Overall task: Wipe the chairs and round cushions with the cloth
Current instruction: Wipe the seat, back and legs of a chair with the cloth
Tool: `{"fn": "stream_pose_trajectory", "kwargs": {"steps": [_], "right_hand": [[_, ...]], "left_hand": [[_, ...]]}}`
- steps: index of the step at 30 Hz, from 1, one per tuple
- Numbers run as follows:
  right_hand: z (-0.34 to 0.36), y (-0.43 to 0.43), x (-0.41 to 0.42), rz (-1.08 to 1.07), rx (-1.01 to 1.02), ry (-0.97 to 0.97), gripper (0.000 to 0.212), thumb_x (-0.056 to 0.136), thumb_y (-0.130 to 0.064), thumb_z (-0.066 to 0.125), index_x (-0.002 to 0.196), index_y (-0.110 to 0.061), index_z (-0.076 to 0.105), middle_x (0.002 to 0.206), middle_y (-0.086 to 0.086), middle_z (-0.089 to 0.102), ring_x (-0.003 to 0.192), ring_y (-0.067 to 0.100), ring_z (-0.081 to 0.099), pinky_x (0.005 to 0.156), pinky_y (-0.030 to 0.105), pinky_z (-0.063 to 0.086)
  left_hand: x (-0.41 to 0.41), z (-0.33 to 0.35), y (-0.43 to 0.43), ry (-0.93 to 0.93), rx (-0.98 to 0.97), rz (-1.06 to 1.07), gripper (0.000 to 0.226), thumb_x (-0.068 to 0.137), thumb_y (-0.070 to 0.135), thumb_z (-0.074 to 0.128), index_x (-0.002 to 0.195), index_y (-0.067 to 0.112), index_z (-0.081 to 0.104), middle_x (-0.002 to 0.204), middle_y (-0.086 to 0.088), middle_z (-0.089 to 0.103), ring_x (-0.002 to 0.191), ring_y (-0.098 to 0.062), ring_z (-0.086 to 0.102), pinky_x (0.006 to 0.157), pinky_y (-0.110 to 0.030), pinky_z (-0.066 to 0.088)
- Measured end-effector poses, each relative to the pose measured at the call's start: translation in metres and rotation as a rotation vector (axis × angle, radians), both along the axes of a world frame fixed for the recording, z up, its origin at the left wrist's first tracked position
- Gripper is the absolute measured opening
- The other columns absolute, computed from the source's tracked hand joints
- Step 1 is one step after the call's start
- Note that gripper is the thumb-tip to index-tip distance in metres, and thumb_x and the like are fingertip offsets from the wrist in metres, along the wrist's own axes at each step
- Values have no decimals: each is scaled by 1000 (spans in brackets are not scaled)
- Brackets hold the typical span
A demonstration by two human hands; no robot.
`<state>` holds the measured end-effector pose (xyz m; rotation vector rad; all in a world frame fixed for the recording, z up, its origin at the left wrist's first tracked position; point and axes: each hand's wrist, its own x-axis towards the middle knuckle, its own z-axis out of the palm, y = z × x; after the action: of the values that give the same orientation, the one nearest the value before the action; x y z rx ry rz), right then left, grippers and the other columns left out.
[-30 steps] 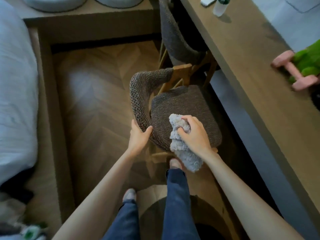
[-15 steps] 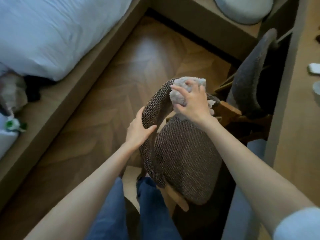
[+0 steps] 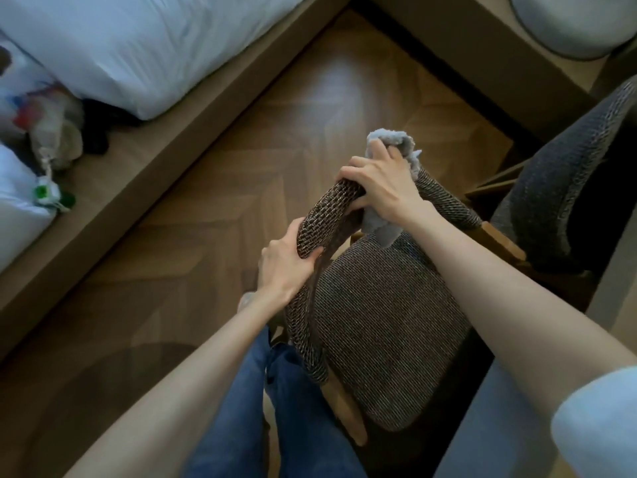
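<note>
Wood floor (image 3: 206, 184) lies under the woven chair (image 3: 379, 322); a round cushion (image 3: 565, 25) sits on the ledge (image 3: 482, 46) top right. The left hand (image 3: 286, 267) grips the chair's curved backrest (image 3: 331, 215); the right hand (image 3: 382, 188) clamps the grey cloth (image 3: 393, 141) around it, further up.

**A home bedroom**

White bedding (image 3: 138, 46) is lying on a wooden platform (image 3: 155, 160) at upper left, herringbone flooring (image 3: 275, 150) is running through the centre, and a woven chair (image 3: 379, 322) and round cushion (image 3: 568, 25) are sitting at right.
</note>
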<state>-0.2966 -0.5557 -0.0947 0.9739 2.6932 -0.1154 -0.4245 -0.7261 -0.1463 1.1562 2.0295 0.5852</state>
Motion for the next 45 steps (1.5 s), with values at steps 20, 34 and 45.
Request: {"fn": "stream_pose_trajectory", "kwargs": {"steps": [20, 34, 45], "right_hand": [[43, 171, 6, -573, 174, 156, 39, 83, -44, 66, 117, -27, 62, 125, -7, 60, 120, 30, 35, 90, 40, 26], [6, 289, -86, -655, 159, 74, 48, 83, -45, 65, 128, -30, 55, 134, -9, 55, 124, 28, 33, 97, 39, 26], [-14, 317, -99, -628, 156, 56, 49, 83, -49, 64, 128, -30, 55, 134, -9, 55, 123, 28, 33, 96, 39, 27]], "left_hand": [[-50, 39, 267, 91, 212, -419, 53, 83, 43, 68, 132, 35, 50, 113, 1, 70, 105, -26, 64, 92, -41, 51], [-142, 4, 395, 63, 154, -456, 55, 85, 44, 67, 135, 36, 46, 114, 2, 69, 106, -26, 64, 92, -41, 51], [-153, -9, 413, 58, 129, -414, 54, 87, 44, 64, 137, 36, 43, 117, 1, 68, 107, -30, 63, 92, -41, 50]]}}
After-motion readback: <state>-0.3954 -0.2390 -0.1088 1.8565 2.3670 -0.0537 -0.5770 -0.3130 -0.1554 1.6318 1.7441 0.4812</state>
